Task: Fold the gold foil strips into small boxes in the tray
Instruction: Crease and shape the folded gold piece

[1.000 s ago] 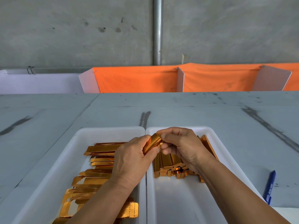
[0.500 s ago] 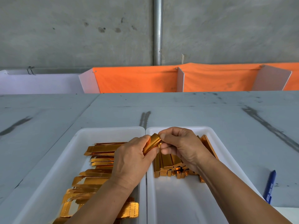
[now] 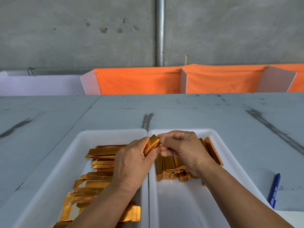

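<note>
Two white trays stand side by side on the grey table. The left tray (image 3: pixel 85 137) holds several flat gold foil strips (image 3: pixel 98 153). In the right tray (image 3: pixel 213 134) lie several folded gold boxes (image 3: pixel 171 165). Above the seam between the trays, my left hand (image 3: pixel 131 162) grips a partly folded gold box (image 3: pixel 152 143), tilted up to the right. My right hand (image 3: pixel 182 148) pinches that box's upper right end with thumb and fingertips. Much of the box is hidden inside my left hand.
A blue pen (image 3: pixel 273 190) lies on the table to the right of the right tray. Orange cloth panels (image 3: pixel 139 83) with white dividers stand along the table's far edge, below a concrete wall with a metal pipe (image 3: pixel 160 32).
My right fingers have shifted slightly at the box's end. Both hands stay in the same place above the trays.
</note>
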